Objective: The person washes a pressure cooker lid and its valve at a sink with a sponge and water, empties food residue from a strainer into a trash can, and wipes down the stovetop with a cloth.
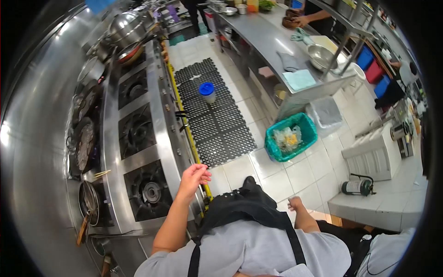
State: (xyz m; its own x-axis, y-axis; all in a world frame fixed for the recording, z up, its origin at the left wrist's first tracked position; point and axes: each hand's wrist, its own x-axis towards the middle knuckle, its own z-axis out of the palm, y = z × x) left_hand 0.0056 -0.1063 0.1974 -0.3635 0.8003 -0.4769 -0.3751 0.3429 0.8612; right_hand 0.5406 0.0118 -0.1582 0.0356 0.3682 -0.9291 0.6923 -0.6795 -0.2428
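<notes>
My left hand (195, 178) is held out beside the front edge of the steel stove (173, 173), with its fingers loosely bent and apart. Nothing shows in it. Nearest to it are the front burner (151, 192) and the black perforated floor mat (217, 147). My right hand (294, 203) hangs low at my other side, over the white floor tiles. Its fingers are slightly curled, and I see nothing in them. A black apron (244, 205) covers my front.
A blue-lidded container (207, 91) stands on the mat. A bin with a green liner (305, 121) holds waste, beside a clear-lined bin (326, 113). Pans (85, 145) line the stove's back. A person's hand (302, 21) works at the steel counter (256, 34). A gas canister (357, 187) rests on a tiled ledge.
</notes>
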